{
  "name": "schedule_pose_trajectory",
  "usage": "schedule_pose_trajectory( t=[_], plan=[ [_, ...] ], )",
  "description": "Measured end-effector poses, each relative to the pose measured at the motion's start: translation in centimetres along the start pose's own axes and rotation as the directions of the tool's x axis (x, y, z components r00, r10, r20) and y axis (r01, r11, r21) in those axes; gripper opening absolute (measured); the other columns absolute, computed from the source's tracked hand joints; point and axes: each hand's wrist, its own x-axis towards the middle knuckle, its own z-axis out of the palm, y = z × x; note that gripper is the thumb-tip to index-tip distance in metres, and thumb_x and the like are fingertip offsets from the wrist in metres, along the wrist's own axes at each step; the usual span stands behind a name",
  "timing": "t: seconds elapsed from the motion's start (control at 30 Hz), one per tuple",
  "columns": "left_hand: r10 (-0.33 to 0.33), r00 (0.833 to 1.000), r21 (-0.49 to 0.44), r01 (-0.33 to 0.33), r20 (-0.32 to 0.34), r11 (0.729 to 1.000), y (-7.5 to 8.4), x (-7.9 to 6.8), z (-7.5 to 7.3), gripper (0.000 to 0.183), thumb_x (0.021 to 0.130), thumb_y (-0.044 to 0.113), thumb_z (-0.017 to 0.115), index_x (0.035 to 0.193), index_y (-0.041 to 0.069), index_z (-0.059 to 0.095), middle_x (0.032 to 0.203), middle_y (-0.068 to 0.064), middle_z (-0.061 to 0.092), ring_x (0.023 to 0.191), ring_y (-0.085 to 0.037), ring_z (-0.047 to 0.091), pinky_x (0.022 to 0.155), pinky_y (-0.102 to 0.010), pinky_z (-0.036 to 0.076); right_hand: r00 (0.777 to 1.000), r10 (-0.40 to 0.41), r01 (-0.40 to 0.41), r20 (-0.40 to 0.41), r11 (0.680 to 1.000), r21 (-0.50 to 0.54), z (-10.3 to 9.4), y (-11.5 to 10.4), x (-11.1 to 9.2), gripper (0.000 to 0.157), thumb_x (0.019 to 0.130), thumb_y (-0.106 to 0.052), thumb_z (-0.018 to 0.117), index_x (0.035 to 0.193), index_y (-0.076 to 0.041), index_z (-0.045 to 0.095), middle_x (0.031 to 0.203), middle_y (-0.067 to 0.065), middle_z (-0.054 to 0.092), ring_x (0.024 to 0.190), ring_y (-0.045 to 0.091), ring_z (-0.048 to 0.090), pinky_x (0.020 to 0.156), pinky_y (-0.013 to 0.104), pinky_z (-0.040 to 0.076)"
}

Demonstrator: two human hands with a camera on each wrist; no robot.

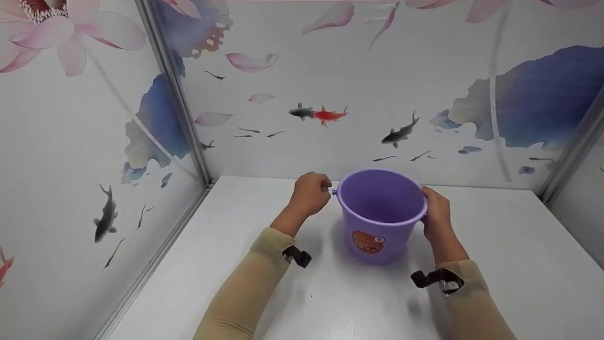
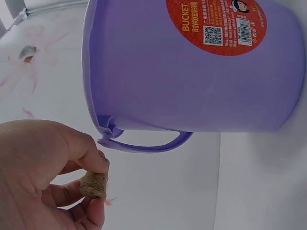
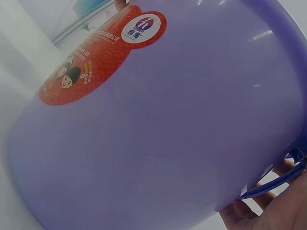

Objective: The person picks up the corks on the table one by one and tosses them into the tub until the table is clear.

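A purple plastic bucket with a red-orange label stands upright on the white table, its mouth facing up. My left hand is just left of the rim, apart from it. In the left wrist view, its thumb and fingers pinch a small brown cork near the joint of the bucket's handle. My right hand grips the bucket at its right side below the rim. Fingers show behind the handle in the right wrist view; part of that hand lies outside the frame.
The white table meets a back wall printed with fish, petals and lotus leaves. A similar panel rises on the left, with a metal corner post between them. Both sleeves carry black wrist mounts.
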Motion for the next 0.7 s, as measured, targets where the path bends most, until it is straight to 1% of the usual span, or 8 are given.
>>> schedule_pose_trajectory(
  t=[0.07,0.2,0.33,0.43,0.57,0.7],
  plan=[
    [-0.006,1.000,-0.009,0.006,0.002,1.000,0.4,0.2,-0.3,0.021,0.095,0.004,0.067,0.112,0.004,0.080,0.105,-0.010,0.078,0.104,-0.029,0.071,0.095,-0.044,0.058,1.000,0.009,-0.009,-0.007,1.000,0.002,0.1,-0.1,0.0,0.028,0.109,-0.026,0.049,0.096,-0.018,0.073,0.090,-0.011,0.068,0.092,0.008,0.062,0.082,0.025,0.057],
    [-0.015,1.000,-0.020,0.015,0.000,1.000,1.2,0.5,-0.8,0.020,0.095,0.005,0.069,0.112,0.005,0.080,0.104,-0.010,0.077,0.103,-0.027,0.071,0.094,-0.043,0.058,1.000,0.029,-0.029,-0.012,1.000,0.009,0.3,-0.1,-0.1,0.028,0.109,-0.028,0.050,0.094,-0.019,0.072,0.090,-0.012,0.066,0.091,0.008,0.061,0.081,0.025,0.056],
    [0.001,1.000,-0.008,-0.001,-0.006,1.000,1.7,0.8,-1.0,0.024,0.094,0.003,0.064,0.112,0.005,0.080,0.107,-0.010,0.078,0.104,-0.028,0.071,0.096,-0.044,0.057,1.000,0.025,-0.025,0.012,1.000,0.017,0.4,0.1,-0.1,0.030,0.110,-0.028,0.049,0.089,-0.018,0.070,0.084,-0.010,0.064,0.084,0.007,0.060,0.076,0.024,0.055],
    [0.013,1.000,0.002,-0.013,-0.001,1.000,2.2,0.9,-0.9,0.025,0.095,0.004,0.063,0.112,0.005,0.080,0.109,-0.010,0.078,0.106,-0.029,0.071,0.098,-0.043,0.057,1.000,0.021,-0.021,0.022,1.000,0.014,0.4,0.2,-0.1,0.031,0.110,-0.028,0.049,0.088,-0.018,0.069,0.082,-0.010,0.062,0.081,0.007,0.059,0.074,0.025,0.054],
    [0.030,1.000,0.012,-0.030,0.003,0.999,3.1,1.1,-1.0,0.025,0.095,0.005,0.063,0.112,0.007,0.081,0.109,-0.010,0.078,0.106,-0.028,0.071,0.098,-0.042,0.057,0.999,0.022,-0.022,0.024,1.000,0.008,0.4,0.1,-0.1,0.031,0.110,-0.028,0.048,0.089,-0.017,0.068,0.085,-0.009,0.062,0.084,0.008,0.059,0.077,0.026,0.055],
    [0.044,0.999,-0.003,-0.044,-0.005,0.999,4.0,1.4,-1.1,0.026,0.095,0.005,0.062,0.112,0.007,0.081,0.109,-0.009,0.078,0.106,-0.027,0.071,0.097,-0.041,0.056,0.999,0.030,-0.030,0.018,1.000,-0.007,0.4,0.1,-0.1,0.030,0.110,-0.029,0.047,0.092,-0.017,0.068,0.086,-0.009,0.062,0.087,0.009,0.059,0.079,0.026,0.055]
  ],
)
